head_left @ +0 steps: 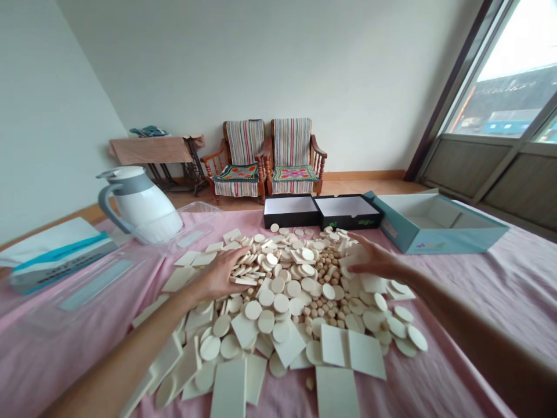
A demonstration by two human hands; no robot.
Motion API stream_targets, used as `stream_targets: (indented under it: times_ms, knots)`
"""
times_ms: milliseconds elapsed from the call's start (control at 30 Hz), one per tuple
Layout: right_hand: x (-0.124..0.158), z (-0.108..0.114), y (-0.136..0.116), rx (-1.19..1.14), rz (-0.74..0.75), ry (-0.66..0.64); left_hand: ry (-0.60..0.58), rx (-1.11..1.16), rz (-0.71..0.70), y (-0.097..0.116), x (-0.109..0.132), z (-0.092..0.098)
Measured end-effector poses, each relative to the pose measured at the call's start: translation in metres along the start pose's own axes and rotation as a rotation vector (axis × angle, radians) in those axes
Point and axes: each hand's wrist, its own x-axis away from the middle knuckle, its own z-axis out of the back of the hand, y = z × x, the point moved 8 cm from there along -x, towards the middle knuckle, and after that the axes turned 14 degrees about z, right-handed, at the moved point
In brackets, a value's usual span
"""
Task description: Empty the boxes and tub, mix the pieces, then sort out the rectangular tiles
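Observation:
A broad heap of pale wooden discs (281,302) lies in front of me, mixed with square wooden tiles (334,345) and small wooden beads or cubes (331,270). My left hand (220,271) rests against the heap's left side. Its thumb and fingers are apart, with several slanted discs between them. On the opposite side, my right hand (376,259) reaches in with thumb and fingers spread, touching the heap's edge. Discs partly hide the fingertips of both hands.
Behind the heap stand two black boxes (291,219) and a light-blue box (452,238), all lidless. Leftward are a white jug (150,212), clear plastic trays (98,284) and a tissue pack (63,255). A pink cloth (491,296) covers the surface. Two wooden armchairs (289,148) stand beyond.

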Motion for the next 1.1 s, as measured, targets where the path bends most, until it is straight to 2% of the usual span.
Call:
stream_targets:
  times_ms: [133,200,333,433,500,567,633,700,767,867,933,1000,1100]
  knots:
    - [-0.013,-0.017,0.000,-0.057,-0.112,0.043,0.057,0.134,0.038,0.015,-0.003,0.007]
    - [-0.023,-0.031,-0.010,-0.100,-0.114,0.061,0.057,0.189,0.067,0.021,-0.004,0.008]
    - [-0.051,-0.066,-0.058,-0.009,-0.010,0.066,0.047,0.243,0.150,0.027,-0.010,0.006]
    - [-0.070,-0.090,-0.104,0.135,0.135,0.006,0.104,0.302,0.191,0.024,-0.015,0.007]
    - [-0.076,-0.097,-0.128,0.147,0.237,-0.027,0.140,0.373,0.156,0.026,-0.016,0.011]
    - [-0.072,-0.093,-0.143,0.087,0.303,-0.027,0.169,0.413,0.115,0.028,-0.013,0.018]
    - [-0.059,-0.080,-0.147,0.022,0.340,-0.008,0.195,0.369,0.085,0.030,-0.002,0.027]
    - [-0.034,-0.065,-0.145,0.023,0.362,-0.001,0.195,0.256,0.035,0.036,0.016,0.034]
    - [0.001,-0.054,-0.141,0.107,0.375,-0.032,0.124,0.132,-0.066,0.047,0.040,0.034]
    - [0.062,-0.050,-0.141,0.311,0.415,-0.131,-0.051,-0.035,-0.229,0.065,0.083,0.019]
    - [0.098,-0.059,-0.150,0.406,0.490,-0.245,-0.129,-0.110,-0.327,0.076,0.110,0.007]
    - [0.123,-0.076,-0.160,0.441,0.542,-0.398,-0.158,-0.164,-0.413,0.088,0.129,-0.005]
    - [0.136,-0.102,-0.170,0.422,0.569,-0.588,-0.125,-0.225,-0.509,0.106,0.141,-0.021]
